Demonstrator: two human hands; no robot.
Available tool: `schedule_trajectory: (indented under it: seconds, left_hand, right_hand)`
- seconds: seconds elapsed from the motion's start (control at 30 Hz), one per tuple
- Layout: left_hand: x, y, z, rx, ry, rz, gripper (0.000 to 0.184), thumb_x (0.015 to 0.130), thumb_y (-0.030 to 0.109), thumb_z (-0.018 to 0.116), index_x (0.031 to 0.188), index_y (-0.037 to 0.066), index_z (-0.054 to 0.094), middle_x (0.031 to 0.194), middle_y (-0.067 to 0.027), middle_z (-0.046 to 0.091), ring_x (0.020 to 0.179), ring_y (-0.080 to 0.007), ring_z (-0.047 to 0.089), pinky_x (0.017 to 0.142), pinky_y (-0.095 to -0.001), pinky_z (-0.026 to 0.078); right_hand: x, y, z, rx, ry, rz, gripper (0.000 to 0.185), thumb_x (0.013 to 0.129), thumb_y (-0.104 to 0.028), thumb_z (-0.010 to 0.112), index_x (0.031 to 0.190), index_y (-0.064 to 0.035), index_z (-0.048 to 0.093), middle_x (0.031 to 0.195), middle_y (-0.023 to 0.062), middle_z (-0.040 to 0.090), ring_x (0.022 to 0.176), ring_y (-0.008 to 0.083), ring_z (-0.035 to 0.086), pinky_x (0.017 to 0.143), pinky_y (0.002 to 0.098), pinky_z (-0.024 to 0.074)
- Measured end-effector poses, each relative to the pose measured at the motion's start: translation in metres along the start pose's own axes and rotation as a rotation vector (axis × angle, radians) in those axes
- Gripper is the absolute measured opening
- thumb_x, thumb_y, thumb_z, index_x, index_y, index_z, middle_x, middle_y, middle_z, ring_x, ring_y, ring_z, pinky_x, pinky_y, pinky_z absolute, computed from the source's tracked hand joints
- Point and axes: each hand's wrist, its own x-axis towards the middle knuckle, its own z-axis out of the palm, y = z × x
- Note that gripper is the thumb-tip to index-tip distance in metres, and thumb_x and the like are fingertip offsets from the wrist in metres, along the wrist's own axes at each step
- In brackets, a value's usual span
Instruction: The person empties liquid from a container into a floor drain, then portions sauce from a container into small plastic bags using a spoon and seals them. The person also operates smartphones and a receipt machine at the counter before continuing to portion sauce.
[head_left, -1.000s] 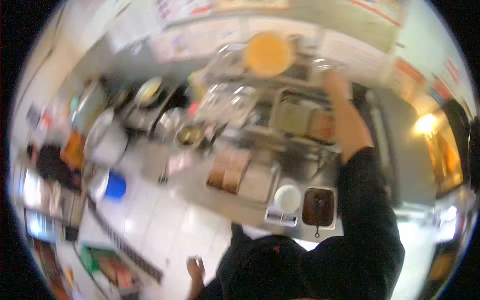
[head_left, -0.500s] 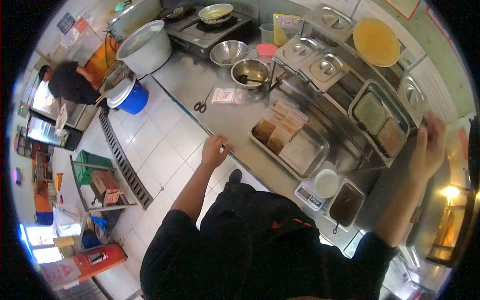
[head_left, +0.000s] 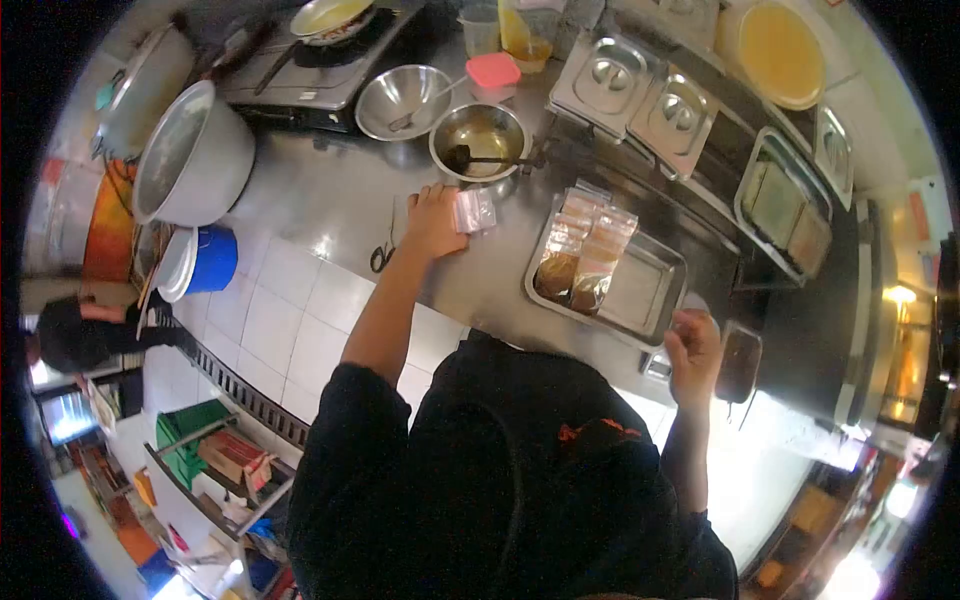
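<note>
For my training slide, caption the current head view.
Left hand at a plastic packet, right hand near a tray holding filled bags.

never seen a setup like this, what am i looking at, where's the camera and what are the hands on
There's no machine: these are a person's bare hands, and every picture comes from one camera worn on their head, looking forward and down. On the steel counter lie scissors, a bowl with a dark spatula in it, and a metal tray holding packets with brown contents. The left hand touches clear packaging; how firmly isn't clear. The right hand is half curled near the tray's corner, nothing clearly visible in it.
</note>
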Motion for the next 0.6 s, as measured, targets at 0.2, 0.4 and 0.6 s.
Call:
schedule_trajectory:
  seconds: [0.2, 0.4, 0.6]
  left_hand:
    - [-0.050, 0.030, -0.035, -0.389, 0.220, 0.247, 0.076, 0.049, 0.029, 0.079, 0.115, 0.007, 0.050, 0.109, -0.0150, 0.054, 0.106, -0.0342, 0.052, 0.094, -0.0473, 0.035]
    - [-0.069, 0.070, -0.047, -0.432, 0.332, 0.454, 0.087, 0.050, 0.035, 0.082, 0.125, 0.006, 0.048, 0.112, -0.0155, 0.055, 0.105, -0.0356, 0.051, 0.094, -0.0478, 0.036]
    - [-0.077, 0.069, -0.042, -0.363, 0.486, 0.525, 0.095, 0.056, 0.045, 0.085, 0.133, 0.008, 0.044, 0.112, -0.0153, 0.054, 0.104, -0.0348, 0.050, 0.090, -0.0501, 0.036]
  right_hand:
    - [0.014, -0.018, 0.062, -0.107, -0.195, -0.027, 0.027, 0.083, -0.004, 0.069, 0.110, -0.0012, 0.065, 0.093, 0.0120, 0.062, 0.077, 0.0193, 0.058, 0.067, 0.0291, 0.0466]
    - [0.047, -0.071, 0.120, 0.082, -0.258, -0.100, 0.022, 0.081, -0.004, 0.069, 0.103, -0.0007, 0.065, 0.100, 0.0139, 0.061, 0.087, 0.0261, 0.062, 0.079, 0.0348, 0.0510]
    - [0.049, -0.071, 0.144, -0.061, -0.297, -0.392, 0.022, 0.078, -0.004, 0.069, 0.100, -0.0011, 0.067, 0.104, 0.0158, 0.061, 0.094, 0.0344, 0.062, 0.083, 0.0401, 0.0519]
